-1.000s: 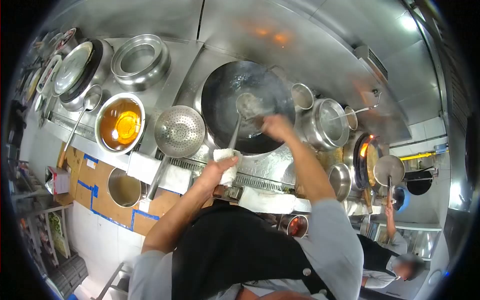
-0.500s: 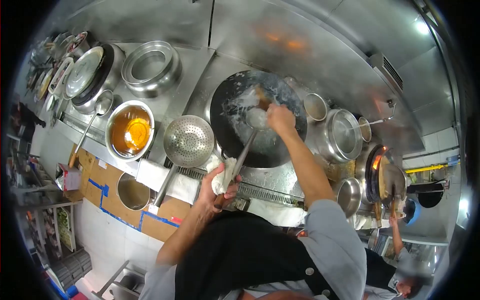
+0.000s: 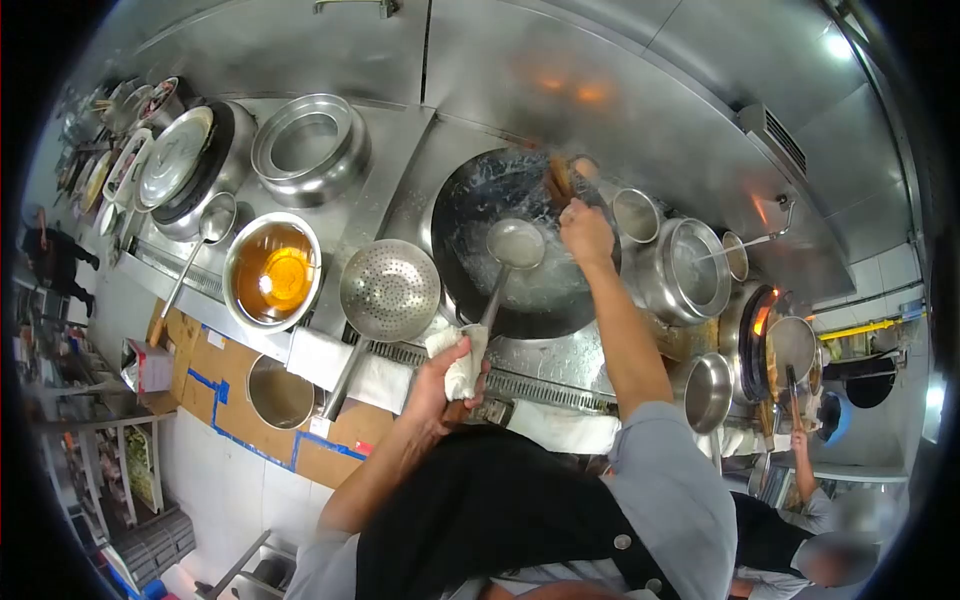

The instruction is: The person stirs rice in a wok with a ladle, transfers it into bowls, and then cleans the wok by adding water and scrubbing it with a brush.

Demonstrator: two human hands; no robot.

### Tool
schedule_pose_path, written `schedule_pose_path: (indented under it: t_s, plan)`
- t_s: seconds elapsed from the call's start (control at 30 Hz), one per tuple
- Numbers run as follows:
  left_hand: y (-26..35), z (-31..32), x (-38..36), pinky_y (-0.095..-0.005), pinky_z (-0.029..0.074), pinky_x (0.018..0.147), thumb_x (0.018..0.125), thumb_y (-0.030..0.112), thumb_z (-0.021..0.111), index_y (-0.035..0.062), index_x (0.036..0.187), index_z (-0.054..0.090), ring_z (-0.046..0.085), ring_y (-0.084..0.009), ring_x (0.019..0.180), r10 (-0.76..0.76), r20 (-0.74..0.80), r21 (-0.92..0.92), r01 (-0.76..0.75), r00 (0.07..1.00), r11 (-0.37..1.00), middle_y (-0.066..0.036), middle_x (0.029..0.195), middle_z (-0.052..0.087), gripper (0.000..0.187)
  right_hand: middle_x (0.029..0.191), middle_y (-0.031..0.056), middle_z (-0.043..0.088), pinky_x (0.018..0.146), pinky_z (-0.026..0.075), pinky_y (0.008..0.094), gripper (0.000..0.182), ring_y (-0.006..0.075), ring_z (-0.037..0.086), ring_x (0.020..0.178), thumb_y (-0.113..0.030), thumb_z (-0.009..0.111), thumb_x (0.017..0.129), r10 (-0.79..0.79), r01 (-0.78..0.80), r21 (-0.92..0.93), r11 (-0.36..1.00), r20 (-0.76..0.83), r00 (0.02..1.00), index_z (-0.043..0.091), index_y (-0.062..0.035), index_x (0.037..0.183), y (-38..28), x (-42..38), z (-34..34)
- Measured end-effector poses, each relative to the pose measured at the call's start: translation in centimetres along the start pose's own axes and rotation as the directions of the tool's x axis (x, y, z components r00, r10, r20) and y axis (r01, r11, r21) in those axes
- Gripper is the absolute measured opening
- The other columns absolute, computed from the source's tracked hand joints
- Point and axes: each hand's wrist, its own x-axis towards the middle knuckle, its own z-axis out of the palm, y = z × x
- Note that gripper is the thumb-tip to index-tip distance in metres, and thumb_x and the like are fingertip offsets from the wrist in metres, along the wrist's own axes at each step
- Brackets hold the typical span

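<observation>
A black wok [image 3: 470,290] with whitish, foamy liquid stands in front of me. My left hand [image 3: 440,385] is closed round a white cloth [image 3: 463,365] and the handle of a ladle [image 3: 516,244], whose bowl is over the wok's liquid. At the wok's upper right, my right hand [image 3: 587,232] grips a brown brush-like tool [image 3: 560,178], blurred at its far end. Left of the wok, a perforated strainer [image 3: 390,290] rests with its handle toward me. Beside it is a steel bowl of amber liquid [image 3: 270,272].
Steel pots [image 3: 690,270] and a small bowl [image 3: 635,215] stand right of the wok. At the far right a co-worker's hand [image 3: 799,440] is near another wok with flames. A lidded pot [image 3: 176,165] and a second ladle [image 3: 217,217] are at the left.
My right hand has moved up and right with the brown tool, toward the wok's rim. The ladle bowl now lies apart from that hand. The whole view has shifted slightly.
</observation>
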Motion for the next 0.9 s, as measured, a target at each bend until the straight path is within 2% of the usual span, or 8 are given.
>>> schedule_pose_path:
  t_s: [0.17, 0.2, 0.3, 0.37, 0.43, 0.53, 0.67, 0.9]
  plan:
    - [0.4, 0.1, 0.0, -0.0291, 0.045, 0.042, 0.101, 0.036, 0.065, 0.0082, 0.114, 0.060, 0.058, -0.0170, 0.055, 0.001, -0.027, 0.027, 0.000, 1.000, 1.000, -0.008, 0.085, 0.066, 0.032, 0.099, 0.0166, 0.074, 0.090, 0.057, 0.0535, 0.030, 0.0405, 0.071, 0.102, -0.031, 0.063, 0.092, -0.309, 0.277, 0.158, 0.948, 0.235, 0.922, 0.072, -0.0200, 0.119, -0.5, -6.0, 1.2]
    - [0.1, -0.1, 0.1, -0.0289, 0.044, 0.042, 0.101, 0.036, 0.065, 0.0084, 0.113, 0.060, 0.058, -0.0167, 0.054, 0.004, -0.053, 0.074, 0.000, 0.999, 0.997, -0.008, 0.084, 0.065, 0.031, 0.113, 0.0232, 0.071, 0.091, 0.056, 0.0537, 0.037, 0.0426, 0.069, 0.105, -0.031, 0.066, 0.092, -0.005, 0.011, -0.016, 1.000, 0.348, 0.938, 0.071, -0.0220, 0.128, -1.3, -4.1, -0.5]
    - [0.6, 0.8, 0.1, -0.0281, 0.044, 0.041, 0.101, 0.035, 0.065, 0.0091, 0.111, 0.061, 0.057, -0.0158, 0.053, 0.038, -0.074, 0.115, -0.029, 0.997, 0.993, -0.006, 0.081, 0.065, 0.028, 0.118, 0.0147, 0.072, 0.094, 0.056, 0.0524, 0.028, 0.0420, 0.070, 0.102, -0.031, 0.064, 0.090, 0.097, -0.101, 0.079, 0.992, 0.052, 0.994, 0.074, -0.0231, 0.115, -1.8, -4.2, -0.6]
    - [0.9, 1.1, 0.0, -0.0279, 0.043, 0.041, 0.101, 0.035, 0.065, 0.0094, 0.110, 0.061, 0.057, -0.0156, 0.053, 0.021, -0.063, 0.086, -0.015, 0.998, 0.996, -0.006, 0.081, 0.065, 0.028, 0.121, 0.0197, 0.070, 0.093, 0.056, 0.0541, 0.030, 0.0434, 0.070, 0.107, -0.030, 0.060, 0.094, -0.188, 0.168, 0.142, 0.976, 0.147, 0.971, 0.073, -0.0207, 0.120, -1.6, -6.7, 1.1]
    - [0.9, 0.9, -0.4, -0.0280, 0.044, 0.041, 0.100, 0.035, 0.066, 0.0094, 0.111, 0.061, 0.057, -0.0157, 0.053, -0.012, -0.045, 0.022, 0.013, 0.999, 1.000, -0.006, 0.081, 0.065, 0.028, 0.119, 0.0197, 0.071, 0.094, 0.056, 0.0545, 0.032, 0.0434, 0.069, 0.110, -0.030, 0.060, 0.096, 0.020, -0.018, -0.011, 1.000, 0.315, 0.949, 0.073, -0.0212, 0.124, -0.5, -4.5, 2.3]
    - [0.4, 1.0, -0.4, -0.0290, 0.045, 0.042, 0.100, 0.033, 0.066, 0.0087, 0.112, 0.061, 0.058, -0.0170, 0.054, 0.002, -0.055, -0.033, -0.004, 0.998, 0.999, -0.008, 0.082, 0.065, 0.028, 0.119, 0.0191, 0.073, 0.094, 0.056, 0.0507, 0.030, 0.0401, 0.069, 0.110, -0.028, 0.067, 0.090, 0.156, -0.154, 0.142, 0.978, -0.005, 0.988, 0.077, -0.0194, 0.117, -1.4, -2.9, -1.1]
    - [-0.6, 1.0, -0.2, -0.0301, 0.046, 0.043, 0.100, 0.033, 0.066, 0.0088, 0.111, 0.061, 0.059, -0.0178, 0.054, 0.007, -0.029, -0.021, -0.008, 1.000, 1.000, -0.008, 0.080, 0.065, 0.027, 0.121, 0.0122, 0.074, 0.097, 0.055, 0.0499, 0.037, 0.0383, 0.070, 0.111, -0.040, 0.065, 0.089, -0.194, 0.133, 0.212, 0.968, 0.301, 0.933, 0.078, -0.0207, 0.118, 0.0, -3.5, 3.0]
    - [1.6, 1.4, -0.3, -0.0310, 0.048, 0.050, 0.098, 0.027, 0.069, 0.0069, 0.115, 0.067, 0.063, -0.0149, 0.063, 0.093, -0.151, 0.457, -0.014, 0.984, 0.889, -0.003, 0.085, 0.067, 0.026, 0.121, 0.0155, 0.074, 0.101, 0.054, 0.0407, 0.043, 0.0346, 0.071, 0.112, -0.039, 0.068, 0.088, -0.099, 0.010, 0.281, 0.960, 0.302, 0.948, 0.076, -0.0117, 0.121, 2.0, -3.6, 4.1]
